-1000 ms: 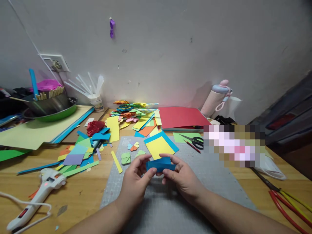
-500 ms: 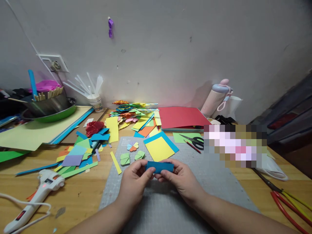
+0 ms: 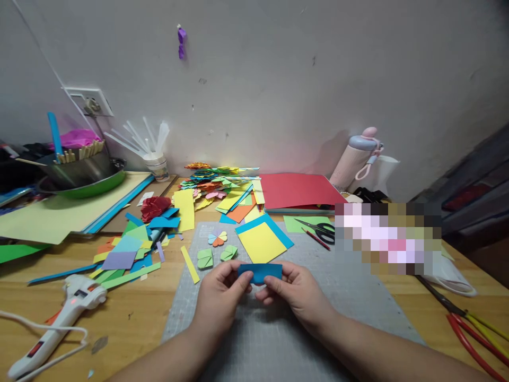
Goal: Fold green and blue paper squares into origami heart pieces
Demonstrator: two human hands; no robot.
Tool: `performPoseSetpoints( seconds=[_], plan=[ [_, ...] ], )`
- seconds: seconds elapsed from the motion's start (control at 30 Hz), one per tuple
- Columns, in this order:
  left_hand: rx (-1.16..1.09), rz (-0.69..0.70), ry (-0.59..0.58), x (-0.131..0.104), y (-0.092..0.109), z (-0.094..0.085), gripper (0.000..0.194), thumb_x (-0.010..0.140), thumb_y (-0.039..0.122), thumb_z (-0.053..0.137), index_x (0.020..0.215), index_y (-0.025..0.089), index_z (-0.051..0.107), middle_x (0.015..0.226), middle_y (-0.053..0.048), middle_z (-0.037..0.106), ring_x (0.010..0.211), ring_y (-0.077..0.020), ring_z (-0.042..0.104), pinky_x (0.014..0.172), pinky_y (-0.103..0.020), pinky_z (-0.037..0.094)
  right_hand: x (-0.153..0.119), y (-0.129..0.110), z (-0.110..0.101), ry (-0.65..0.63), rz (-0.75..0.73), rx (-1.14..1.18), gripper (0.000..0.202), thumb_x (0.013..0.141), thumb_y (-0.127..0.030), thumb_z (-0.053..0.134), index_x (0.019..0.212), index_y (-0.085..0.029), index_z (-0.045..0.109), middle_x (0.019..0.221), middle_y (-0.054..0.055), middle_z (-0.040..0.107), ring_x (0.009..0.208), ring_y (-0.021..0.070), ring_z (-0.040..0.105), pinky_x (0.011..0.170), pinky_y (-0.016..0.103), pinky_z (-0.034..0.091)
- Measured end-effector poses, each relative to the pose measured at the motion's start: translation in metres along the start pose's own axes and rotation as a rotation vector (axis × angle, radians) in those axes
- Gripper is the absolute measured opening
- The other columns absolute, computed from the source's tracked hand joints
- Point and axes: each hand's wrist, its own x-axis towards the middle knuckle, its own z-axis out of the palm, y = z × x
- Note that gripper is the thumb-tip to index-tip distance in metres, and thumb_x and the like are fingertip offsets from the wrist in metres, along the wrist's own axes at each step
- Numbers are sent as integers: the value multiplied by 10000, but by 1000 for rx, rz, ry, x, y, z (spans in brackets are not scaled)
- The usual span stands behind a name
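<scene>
A folded strip of blue paper [image 3: 260, 272] is held level above the grey cutting mat [image 3: 342, 313]. My left hand [image 3: 225, 286] pinches its left end, thumb in front and fingers behind. At the other end my right hand [image 3: 292, 289] grips it the same way, with some fingertips showing below. Just beyond lie a yellow paper square [image 3: 262, 243] and a blue sheet [image 3: 283, 237] partly under it. Two folded green paper pieces, one a green square [image 3: 205, 258], and a multicoloured paper flower [image 3: 217, 239] rest left of these sheets.
Paper scraps [image 3: 119, 260] and a white glue gun [image 3: 59, 323] with its cord lie left. Black scissors [image 3: 318, 228] and a pencil [image 3: 316, 239] are at the mat's far right. Red-and-yellow-handled scissors [image 3: 469, 323] lie at right. A pink bottle [image 3: 352, 159] stands by the wall.
Both hands keep hold of the blue paper, which has tilted slightly. The right fingers beneath it have shifted a little. The whole view has moved very slightly.
</scene>
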Motion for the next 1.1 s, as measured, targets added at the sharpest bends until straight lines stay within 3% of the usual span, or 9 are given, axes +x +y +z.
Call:
performPoseSetpoints(
  seconds=[0.37,0.5,0.63,0.77,1.1],
  plan=[
    [-108,-103,-62,4,-5,-3,206,689,329,720,740,136,669,608,-12,658,570,-140,604,594,-242,473,-3,-3,0,-7,-76,-46,277,718,-380,741,848,-152,654,726,53,720,674,163,683,630,270,534],
    [-107,-73,-73,4,-6,-2,176,678,307,727,714,142,674,612,-10,651,588,-137,586,591,-231,453,-3,-3,-2,2,-33,-34,365,727,-441,719,937,-155,633,763,68,725,697,185,697,646,305,548],
    [-114,-33,-79,2,-4,-1,205,674,312,724,792,151,678,708,-21,673,640,-143,587,612,-235,456,-2,-2,-4,34,-13,-67,329,709,-438,735,854,-153,660,735,57,722,667,170,691,659,295,547],
    [-30,-91,-72,3,-4,0,211,718,346,685,749,137,668,566,3,615,509,-115,527,528,-221,415,-4,-3,-4,45,-6,-75,295,694,-415,754,815,-159,672,668,32,709,640,154,678,663,278,538],
    [-24,-100,-38,0,1,0,235,690,358,687,601,160,598,469,23,585,477,-113,538,525,-219,424,-5,-4,-3,28,-15,-65,300,731,-444,714,851,-170,690,701,43,716,639,178,693,641,304,559]
  ],
)
